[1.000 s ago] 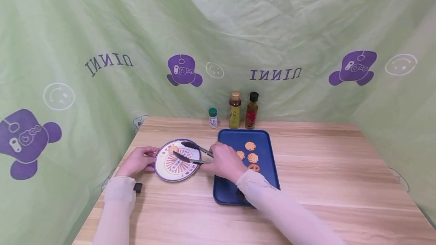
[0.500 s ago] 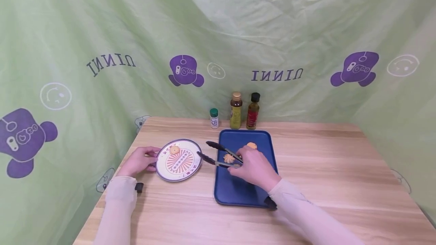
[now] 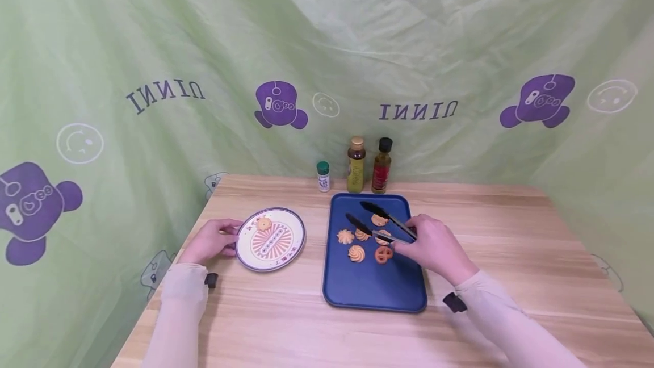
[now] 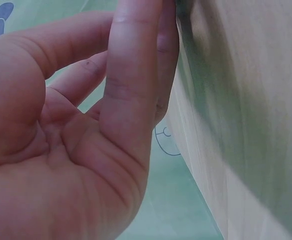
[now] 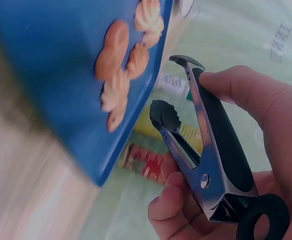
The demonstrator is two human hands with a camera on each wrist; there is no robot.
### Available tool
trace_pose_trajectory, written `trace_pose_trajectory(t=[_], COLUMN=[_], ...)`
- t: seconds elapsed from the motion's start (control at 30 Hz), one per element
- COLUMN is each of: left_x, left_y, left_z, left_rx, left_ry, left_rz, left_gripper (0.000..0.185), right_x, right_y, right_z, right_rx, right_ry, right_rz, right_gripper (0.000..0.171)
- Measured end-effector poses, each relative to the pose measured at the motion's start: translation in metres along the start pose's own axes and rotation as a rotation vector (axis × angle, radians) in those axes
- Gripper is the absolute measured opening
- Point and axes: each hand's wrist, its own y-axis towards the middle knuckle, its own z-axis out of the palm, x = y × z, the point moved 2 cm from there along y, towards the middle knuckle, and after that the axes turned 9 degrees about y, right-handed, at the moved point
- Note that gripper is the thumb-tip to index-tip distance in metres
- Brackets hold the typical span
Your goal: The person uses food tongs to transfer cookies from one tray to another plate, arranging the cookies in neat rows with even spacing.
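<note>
Tongs over the cookie tray, plate steadied at its edge

On the desk [image 3: 511, 231] I am hovering over the blue tray [image 3: 373, 291], where five cookies [image 3: 356, 253] are lying in a cluster, while one cookie [image 3: 264, 223] is sitting on the patterned plate [image 3: 271, 257]. My right hand [image 3: 434, 246] is gripping the tongs [image 3: 380, 223], arms spread above the cluster. My left hand [image 3: 209, 241] is resting relaxed, fingers touching the plate's rim, seemingly steadying it.

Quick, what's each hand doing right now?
Left hand: open, fingers touching the plate's rim.
Right hand: gripping the tongs, tips apart over the tray's cookies.
</note>
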Motion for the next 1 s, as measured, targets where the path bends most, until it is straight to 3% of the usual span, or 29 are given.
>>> trace_pose_trajectory(t=[0.23, 0.6, 1.0], left_x=[-0.001, -0.001, 0.001], left_y=[0.001, 0.003, 0.002], left_z=[0.000, 0.000, 0.001], left_rx=[-0.014, -0.011, 0.001], left_ry=[0.018, 0.026, 0.004], left_rz=[-0.003, -0.007, -0.001], left_gripper=[0.050, 0.048, 0.049], right_x=[-0.015, -0.027, -0.023], right_y=[-0.004, -0.009, -0.007], right_z=[-0.015, -0.031, -0.035], right_rx=[0.010, -0.005, 0.053], right_ry=[-0.013, -0.067, -0.092], right_rz=[0.025, 0.012, 0.040], right_gripper=[0.062, 0.049, 0.047])
